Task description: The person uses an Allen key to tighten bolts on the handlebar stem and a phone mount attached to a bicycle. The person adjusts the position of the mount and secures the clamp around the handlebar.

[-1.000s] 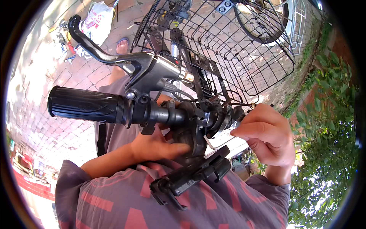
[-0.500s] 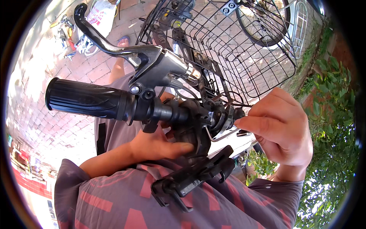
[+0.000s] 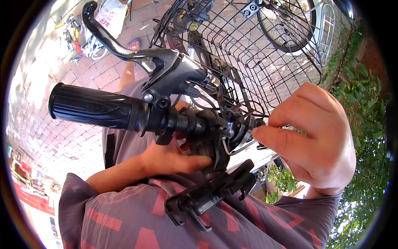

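Observation:
A bicycle handlebar with a ribbed black grip point(image 3: 93, 106) and a black-and-silver brake lever point(image 3: 145, 58) stretches across the middle. My left hand point(image 3: 174, 157) is closed round a black clamp piece point(image 3: 203, 149) under the bar, its thumb pressed on the near side and the other fingers mostly hidden. A thin, bent silver hex key point(image 3: 241, 150) has its short end at the clamp. The other end runs toward my right hand point(image 3: 315, 137), which pinches it between thumb and forefinger. Below the bar sits a black phone holder point(image 3: 211, 193) with prongs, tilted.
A black wire basket point(image 3: 248, 54) stands beyond the handlebar, with another bicycle's wheel point(image 3: 286, 25) behind it. Tools point(image 3: 72, 37) and a white plastic bag point(image 3: 111, 18) lie on the brick paving at the far left. Leafy bushes point(image 3: 365, 112) line the right side.
My right hand has swung slightly right and toward me, and its knuckles have turned. The hex key's outer end has shifted slightly. My left hand and the handlebar have hardly moved.

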A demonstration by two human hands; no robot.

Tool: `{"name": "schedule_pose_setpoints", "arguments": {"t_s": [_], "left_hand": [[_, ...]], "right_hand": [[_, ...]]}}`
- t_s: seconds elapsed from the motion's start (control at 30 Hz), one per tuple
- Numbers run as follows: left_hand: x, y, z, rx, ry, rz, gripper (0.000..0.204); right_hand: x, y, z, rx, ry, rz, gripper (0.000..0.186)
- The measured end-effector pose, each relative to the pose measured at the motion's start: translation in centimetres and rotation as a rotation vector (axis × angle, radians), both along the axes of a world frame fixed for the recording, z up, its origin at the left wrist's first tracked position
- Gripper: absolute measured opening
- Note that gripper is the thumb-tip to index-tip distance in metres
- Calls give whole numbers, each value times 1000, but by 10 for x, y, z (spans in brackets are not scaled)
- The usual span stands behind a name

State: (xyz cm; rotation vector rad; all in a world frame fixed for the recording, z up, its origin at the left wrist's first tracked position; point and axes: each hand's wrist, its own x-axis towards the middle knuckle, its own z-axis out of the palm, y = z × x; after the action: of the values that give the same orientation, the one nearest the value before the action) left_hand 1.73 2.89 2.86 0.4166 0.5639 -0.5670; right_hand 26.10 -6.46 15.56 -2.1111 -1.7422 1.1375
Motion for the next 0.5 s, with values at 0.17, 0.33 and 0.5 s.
{"name": "schedule_pose_setpoints", "arguments": {"t_s": [0.17,0.33,0.5], "left_hand": [[-3,-4,-2,40,-11,50,76],[-5,-5,-4,25,-21,48,97],[-3,-3,-3,9,-30,36,96]], "right_hand": [[0,9,8,-55,-53,81,31],[1,1,2,-38,-9,63,31],[0,-5,4,-62,22,27,30]]}}
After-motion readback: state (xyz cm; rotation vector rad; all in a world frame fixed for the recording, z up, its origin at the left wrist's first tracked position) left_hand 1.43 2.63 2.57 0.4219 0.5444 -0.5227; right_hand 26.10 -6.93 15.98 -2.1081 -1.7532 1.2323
